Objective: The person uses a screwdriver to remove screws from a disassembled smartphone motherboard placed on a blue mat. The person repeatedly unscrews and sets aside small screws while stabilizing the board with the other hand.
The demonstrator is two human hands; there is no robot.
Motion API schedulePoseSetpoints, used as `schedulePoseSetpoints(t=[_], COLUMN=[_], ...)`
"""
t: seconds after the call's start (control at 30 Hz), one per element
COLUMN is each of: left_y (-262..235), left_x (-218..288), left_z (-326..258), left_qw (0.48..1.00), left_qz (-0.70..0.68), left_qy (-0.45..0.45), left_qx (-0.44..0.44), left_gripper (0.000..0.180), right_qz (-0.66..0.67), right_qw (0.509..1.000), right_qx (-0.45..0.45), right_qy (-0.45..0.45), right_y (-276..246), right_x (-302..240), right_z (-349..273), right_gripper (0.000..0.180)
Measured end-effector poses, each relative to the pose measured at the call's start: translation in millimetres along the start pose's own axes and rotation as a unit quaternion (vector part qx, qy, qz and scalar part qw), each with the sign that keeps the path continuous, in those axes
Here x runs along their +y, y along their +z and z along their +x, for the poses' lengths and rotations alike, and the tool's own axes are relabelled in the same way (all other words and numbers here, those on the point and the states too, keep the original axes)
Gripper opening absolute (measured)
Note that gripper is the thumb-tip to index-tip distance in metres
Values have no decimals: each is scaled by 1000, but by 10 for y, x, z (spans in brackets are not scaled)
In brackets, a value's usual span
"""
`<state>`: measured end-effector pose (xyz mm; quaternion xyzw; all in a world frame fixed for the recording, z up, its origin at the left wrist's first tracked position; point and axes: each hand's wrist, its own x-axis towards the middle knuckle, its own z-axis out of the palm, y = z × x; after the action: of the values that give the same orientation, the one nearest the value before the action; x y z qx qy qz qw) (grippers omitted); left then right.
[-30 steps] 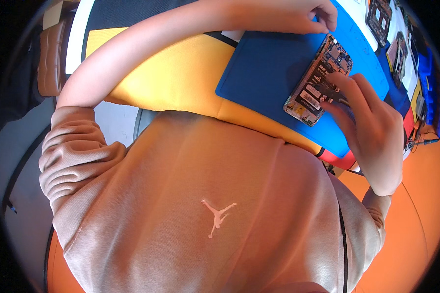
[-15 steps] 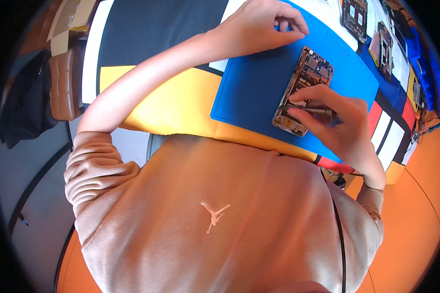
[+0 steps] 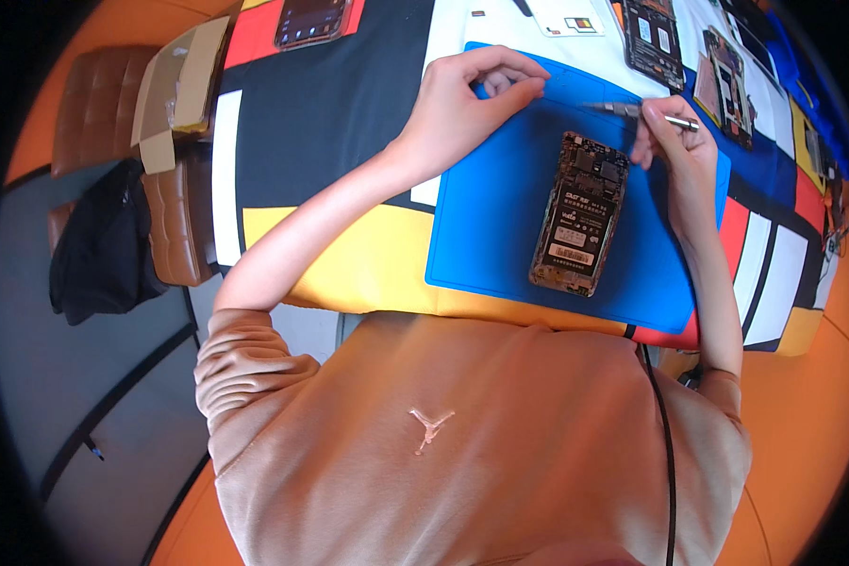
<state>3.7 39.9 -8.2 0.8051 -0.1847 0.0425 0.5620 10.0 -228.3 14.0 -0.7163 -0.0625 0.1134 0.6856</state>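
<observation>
An opened smartphone point(image 3: 580, 212) lies on the blue work mat point(image 3: 481, 226), its black battery and circuit board bare. My right hand point(image 3: 679, 137) is closed on a slim metal precision screwdriver point(image 3: 618, 109), held nearly level above the phone's upper end. The screwdriver's tip points left, clear of the phone. My left hand point(image 3: 481, 99) hovers over the mat's upper left edge, thumb and forefinger pinched together. Whatever may be between those fingertips is too small to make out.
Other opened phones point(image 3: 653, 42) point(image 3: 724, 90) lie at the far right, beside a white card point(image 3: 569, 17). A whole phone point(image 3: 311, 21) rests at the far left on the colour-blocked tablecloth point(image 3: 330, 123). A cardboard box point(image 3: 181, 80) and a brown chair point(image 3: 181, 222) stand left of the table.
My right hand has lifted the screwdriver off the phone's lower part and moved it up and away. My left hand stays pinched near the mat's upper edge. The whole view has shifted.
</observation>
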Motion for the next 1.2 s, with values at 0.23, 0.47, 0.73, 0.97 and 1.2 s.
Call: schedulePoseSetpoints(t=[0.23,0.47,0.73,0.97,1.2], left_y=[17,23,72,86,81], left_x=[-15,10,65,50,68], left_z=[0,-8,-10,-8,-10], left_qw=[998,998,996,986,988], left_qz=[-60,-48,80,137,125], left_qy=[-25,-33,24,80,71], left_qx=[-16,-18,-31,-55,-49], left_gripper=[17,17,26,18,11], right_qz=[-27,-22,12,20,9], right_qw=[996,995,994,990,988], right_qx=[-23,-18,-59,-117,-127], right_qy=[-83,-93,-87,-75,-82], right_y=[-34,-3,-62,-40,-38], right_x=[277,258,221,201,190], right_z=[20,17,-1,-3,-3], right_gripper=[29,28,25,24,24])
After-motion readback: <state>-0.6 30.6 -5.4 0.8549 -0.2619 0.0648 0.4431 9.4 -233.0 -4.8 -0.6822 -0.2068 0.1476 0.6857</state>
